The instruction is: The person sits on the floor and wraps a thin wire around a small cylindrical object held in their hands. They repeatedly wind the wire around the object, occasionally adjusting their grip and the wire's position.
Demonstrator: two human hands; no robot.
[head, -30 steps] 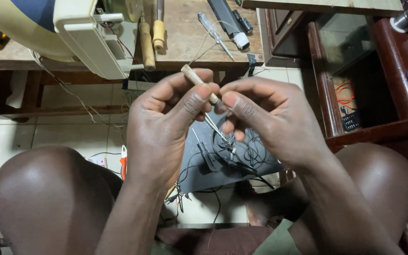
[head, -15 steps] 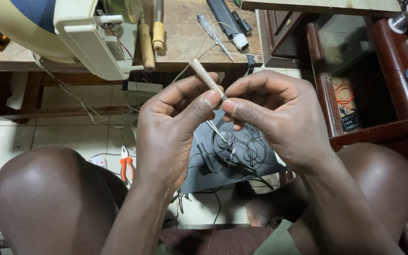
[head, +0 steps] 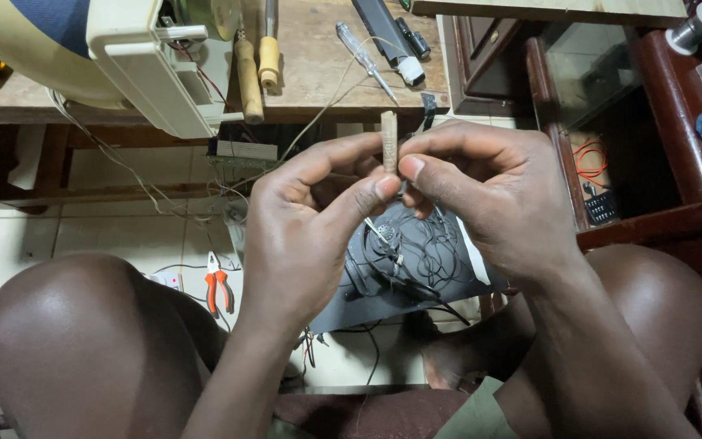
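Both hands, left hand (head: 302, 244) and right hand (head: 481, 203), are pinching our small upright stick (head: 388, 140) at upper centre, fingers closed equally near.

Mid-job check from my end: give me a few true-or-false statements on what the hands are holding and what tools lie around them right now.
1. Both hands pinch a small tan stick between their fingertips. True: the left hand and the right hand meet on it.
2. The stick lies flat on the floor. False: it stands roughly upright, held up in the air.
3. Orange-handled pliers lie on the tiled floor by the left knee. True.
4. The clear-handled screwdriver is in the right hand. False: it lies on the wooden bench.
5. The dark panel with wires sits on the bench. False: it lies below the hands.
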